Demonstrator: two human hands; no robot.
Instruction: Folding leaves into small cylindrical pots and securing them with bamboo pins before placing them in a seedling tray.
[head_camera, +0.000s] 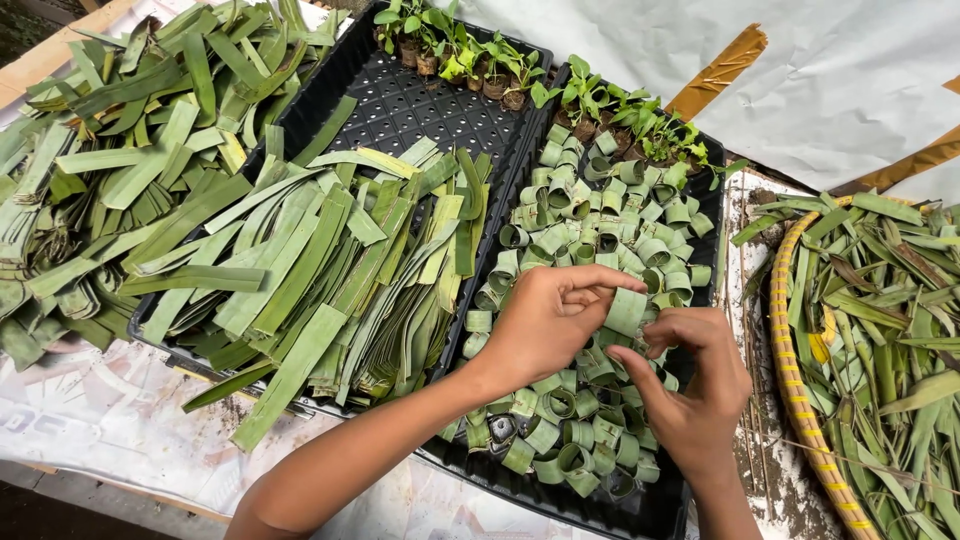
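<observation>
The person is rolling a leaf ring (626, 311) between both hands above the right tray (655, 508), which is already heaped with finished rings (570, 440). The left hand (545, 320) is curling over the ring from the left, thumb and forefinger pinching its top edge; the right hand (695, 385) is coming up from below, fingertips touching the ring's lower side. So both grips are closing on that one ring, neither clenched hard.

To my eye the step is the forming or fastening of the band. It looks best done by keeping the overlap of the strip tight under the left thumb while the right fingers are tucking or pressing the loose end, so the loop is not springing open. A soft pinch seems wise, since the leaf could crease or split along its grain.

Flat strips (340, 270) are lying in the left tray (400, 110), close by the left forearm. Seedlings (470, 55) are standing along the far ends of both trays. More cut leaves (110, 170) are piled on the worktop (100, 410) at far left, and a basket (795, 400) of leaf scraps is sitting just right of the hands.
</observation>
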